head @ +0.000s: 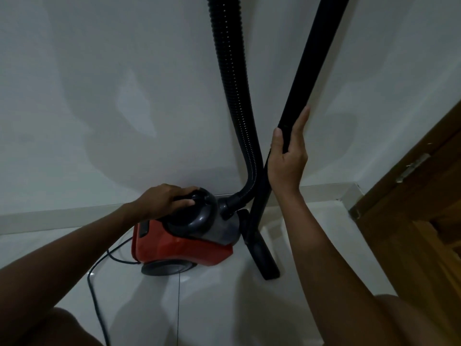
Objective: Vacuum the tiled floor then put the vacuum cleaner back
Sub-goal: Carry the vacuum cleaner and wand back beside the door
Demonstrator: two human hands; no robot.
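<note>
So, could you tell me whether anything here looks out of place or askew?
Only the black power cord: it trails loose across the white tiled floor behind the red and grey canister vacuum cleaner, not wound in. Nothing looks spilled or damaged.

One red and grey canister vacuum cleaner (pixel 184 243) stands on the white tiled floor (pixel 224 308). One black ribbed flexible hose (pixel 237 103) rises from it, and one smooth black rigid wand (pixel 311 63) ends in one black floor nozzle (pixel 264 258). One thin black power cord (pixel 97 290) trails across the tiles. Two bare hands show: one left hand (pixel 164 201), one right hand (pixel 289 158). One brown wooden door (pixel 419 196) carries one pale metal latch plate (pixel 411 168).
</note>
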